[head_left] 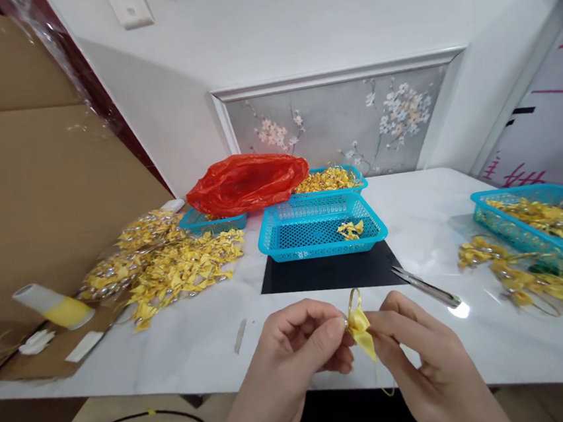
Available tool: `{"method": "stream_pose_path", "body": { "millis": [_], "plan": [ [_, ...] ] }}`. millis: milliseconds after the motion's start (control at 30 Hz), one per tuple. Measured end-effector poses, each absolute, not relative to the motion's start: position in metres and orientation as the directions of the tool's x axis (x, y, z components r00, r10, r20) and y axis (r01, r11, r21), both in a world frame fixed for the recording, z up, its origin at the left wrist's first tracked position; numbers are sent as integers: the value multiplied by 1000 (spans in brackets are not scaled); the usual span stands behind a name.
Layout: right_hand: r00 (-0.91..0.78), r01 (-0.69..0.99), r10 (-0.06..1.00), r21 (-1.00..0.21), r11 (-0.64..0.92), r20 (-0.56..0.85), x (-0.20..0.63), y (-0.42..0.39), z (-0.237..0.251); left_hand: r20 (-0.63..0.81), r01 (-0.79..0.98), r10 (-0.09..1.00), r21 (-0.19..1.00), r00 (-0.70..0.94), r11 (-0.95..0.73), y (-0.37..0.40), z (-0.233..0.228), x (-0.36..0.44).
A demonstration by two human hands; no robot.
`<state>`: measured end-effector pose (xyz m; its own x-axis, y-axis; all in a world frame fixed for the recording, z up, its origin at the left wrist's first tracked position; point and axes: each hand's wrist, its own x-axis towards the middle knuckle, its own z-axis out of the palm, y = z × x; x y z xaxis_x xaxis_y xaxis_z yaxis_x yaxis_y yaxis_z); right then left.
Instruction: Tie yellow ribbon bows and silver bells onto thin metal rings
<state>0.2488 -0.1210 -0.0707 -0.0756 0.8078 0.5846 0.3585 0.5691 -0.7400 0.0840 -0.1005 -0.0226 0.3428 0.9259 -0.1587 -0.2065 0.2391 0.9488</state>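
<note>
Between my two hands, just over the table's front edge, is a yellow ribbon bow [361, 332] with a thin gold cord loop standing up from it and a loose cord end hanging below. My left hand [302, 348] pinches it from the left, where a small pearl-like bead shows by the thumb tip. From the right, my right hand [419, 350] has its thumb and fingers closed on the bow's edge. Beyond my hands, a blue basket [322, 250] holds a few yellow bows [352, 230]. Metal tweezers [425, 287] lie to its right, partly on a black mat [327, 271].
Heaped yellow bows with beads [182, 270] cover the left side, near a white-and-yellow cylinder [54, 306] on cardboard. A red plastic bag [249, 184] sits on baskets at the back. Another blue basket [538, 239] with bows stands right, more bows [521, 274] before it.
</note>
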Motion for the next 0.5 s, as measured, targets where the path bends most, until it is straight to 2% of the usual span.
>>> {"method": "stream_pose_path", "body": {
  "millis": [100,333,500],
  "plan": [
    [-84,373,802,-728,575,591,250,-121,-72,-142,-220,926,948,351,229,-100,-24,83],
    [-80,362,790,-721,591,608,251,-117,-71,-53,-86,952,993,301,82,-101,-29,85],
    [-21,402,809,-736,544,587,254,-118,-75,-1,-84,962,996,272,25,-103,-33,88]
  ]
}}
